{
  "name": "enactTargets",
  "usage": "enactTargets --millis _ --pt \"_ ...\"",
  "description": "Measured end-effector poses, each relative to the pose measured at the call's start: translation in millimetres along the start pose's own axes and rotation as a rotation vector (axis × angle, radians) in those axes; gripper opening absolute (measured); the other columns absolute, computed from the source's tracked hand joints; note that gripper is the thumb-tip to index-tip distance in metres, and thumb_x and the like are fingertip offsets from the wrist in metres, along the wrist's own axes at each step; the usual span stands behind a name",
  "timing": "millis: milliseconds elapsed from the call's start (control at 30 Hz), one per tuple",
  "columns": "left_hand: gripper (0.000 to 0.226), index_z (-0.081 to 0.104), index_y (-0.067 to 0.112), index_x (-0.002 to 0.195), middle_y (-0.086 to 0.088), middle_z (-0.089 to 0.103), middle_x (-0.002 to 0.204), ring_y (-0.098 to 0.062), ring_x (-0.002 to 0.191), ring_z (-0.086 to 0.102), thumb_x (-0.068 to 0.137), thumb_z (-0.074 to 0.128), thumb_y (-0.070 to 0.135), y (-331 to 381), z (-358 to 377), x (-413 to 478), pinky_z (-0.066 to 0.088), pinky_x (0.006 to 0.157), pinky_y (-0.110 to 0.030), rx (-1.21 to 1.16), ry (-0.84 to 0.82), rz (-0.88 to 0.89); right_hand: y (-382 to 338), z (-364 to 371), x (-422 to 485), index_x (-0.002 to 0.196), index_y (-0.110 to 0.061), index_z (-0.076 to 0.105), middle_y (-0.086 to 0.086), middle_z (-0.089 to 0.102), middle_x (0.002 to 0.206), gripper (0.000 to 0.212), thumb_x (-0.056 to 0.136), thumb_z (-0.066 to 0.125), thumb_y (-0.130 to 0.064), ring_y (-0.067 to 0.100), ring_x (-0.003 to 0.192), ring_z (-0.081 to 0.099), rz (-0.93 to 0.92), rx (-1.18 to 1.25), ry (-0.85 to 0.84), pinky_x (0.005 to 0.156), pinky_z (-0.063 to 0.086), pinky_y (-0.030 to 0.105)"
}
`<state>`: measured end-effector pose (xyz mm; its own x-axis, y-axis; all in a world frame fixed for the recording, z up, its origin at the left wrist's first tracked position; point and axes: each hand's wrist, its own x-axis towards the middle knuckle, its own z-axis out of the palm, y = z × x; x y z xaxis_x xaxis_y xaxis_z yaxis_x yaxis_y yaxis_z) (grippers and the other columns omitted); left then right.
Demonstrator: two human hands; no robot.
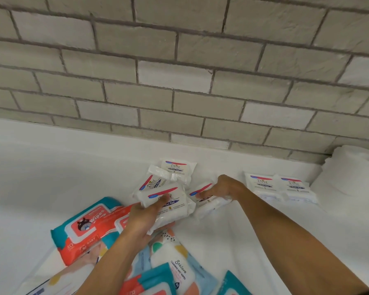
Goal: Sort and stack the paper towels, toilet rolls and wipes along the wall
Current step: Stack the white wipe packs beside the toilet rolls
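Grey-white brick wall (179, 60) runs across the back, and below it lies a white tabletop (41, 177). At the near left edge sits a teal-and-orange baby wipes pack (79, 228), part of a loose pile of colourful wipes packs (158, 279) that spreads toward the lower middle. A white Stalove wet wipes pack (176, 265) lies in that pile.

The left hand (143, 218) grips a white Dove wipes pack with a red stripe (170, 201), thumb on its top face and fingers underneath, lifted just over the pile. Behind it, nearer the wall, lies a small cluster of similar Dove packs (175, 169), overlapping and tilted at different angles.

Just to the right, the right hand (224, 188) holds a second white Dove pack (211, 202), thumb laid across the top and fingers curled over its far edge. This pack touches the tabletop.

Further right, a pair of flat Dove packs (279, 188) lies side by side near the wall. At the far right, a white paper towel roll (349, 173) stands against the bricks.
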<state>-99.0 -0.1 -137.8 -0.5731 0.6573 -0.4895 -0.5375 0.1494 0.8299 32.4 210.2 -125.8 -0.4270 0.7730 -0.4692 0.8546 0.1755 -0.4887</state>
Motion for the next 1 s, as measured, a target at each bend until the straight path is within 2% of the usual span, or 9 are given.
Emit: enactTargets --millis 167,267,400,467,533,767,1000 --pt "0.031 0.064 0.016 0.103 -0.012 0.076 0.093 -0.035 0.084 0.074 0.077 0.080 0.016 1 -5 -5 0.057 0.079 -0.059 0.008 -0.015 -0.009 12 12 -7 0.104 -0.017 0.067 0.002 0.073 0.093 0.071 0.047 0.090 -0.053 0.016 0.080 0.070 -0.048 0.122 0.033 0.074 0.058 0.031" --pt "0.034 0.064 0.015 0.106 -0.012 0.076 0.095 -0.036 0.086 0.073 0.076 0.081 0.017 2 -7 -7 0.057 0.080 -0.059 0.023 -0.023 -0.009 18 19 -15 0.099 -0.022 0.067 -0.001 0.074 0.091 0.069 0.043 0.091 -0.053 0.015 0.081 0.071 -0.076 0.205 0.112 0.074 0.059 0.033" --pt "0.028 0.062 0.014 0.102 -0.015 0.074 0.098 -0.037 0.089 0.071 0.079 0.079 0.014 4 -8 -9 0.056 0.082 -0.059 0.003 -0.028 -0.009 29 30 -38 0.096 -0.023 0.069 -0.003 0.075 0.090 0.049 0.056 0.090 -0.042 0.014 0.080 0.072 -0.155 0.352 0.200 0.073 0.061 0.038" --pt "0.025 0.061 0.014 0.097 -0.015 0.073 0.097 -0.037 0.089 0.071 0.080 0.078 0.014 6 -7 -10 0.055 0.084 -0.059 -0.019 -0.022 0.001 36 35 -53 0.099 -0.021 0.066 -0.001 0.075 0.091 0.043 0.064 0.088 -0.034 0.016 0.079 0.073 -0.170 0.448 0.206 0.063 0.062 0.040" --pt "0.026 0.059 0.014 0.098 -0.015 0.072 0.097 -0.036 0.089 0.070 0.080 0.078 0.015 6 -5 -10 0.057 0.082 -0.057 -0.035 -0.015 0.004 42 40 -67 0.103 -0.021 0.063 0.001 0.073 0.095 0.042 0.069 0.086 -0.027 0.018 0.079 0.073 -0.155 0.545 0.209 0.057 0.061 0.039" --pt "0.047 0.057 0.010 0.123 -0.017 0.070 0.110 -0.037 0.097 0.068 0.079 0.074 0.010 1 5 -14 0.059 0.065 -0.042 -0.052 -0.114 -0.010 67 42 -105 0.104 -0.019 0.065 0.004 0.074 0.095 0.042 0.069 0.087 -0.024 0.021 0.079 0.074 -0.098 0.768 0.318 0.057 0.061 0.043" --pt "0.035 0.063 0.008 0.117 -0.015 0.070 0.106 -0.031 0.089 0.066 0.082 0.066 0.005 -4 35 -27 0.058 0.058 -0.037 -0.034 -0.215 0.017 94 18 -130 0.107 -0.016 0.067 0.006 0.076 0.091 0.042 0.070 0.086 -0.023 0.023 0.073 0.075 -0.089 0.893 0.366 0.057 0.061 0.045"
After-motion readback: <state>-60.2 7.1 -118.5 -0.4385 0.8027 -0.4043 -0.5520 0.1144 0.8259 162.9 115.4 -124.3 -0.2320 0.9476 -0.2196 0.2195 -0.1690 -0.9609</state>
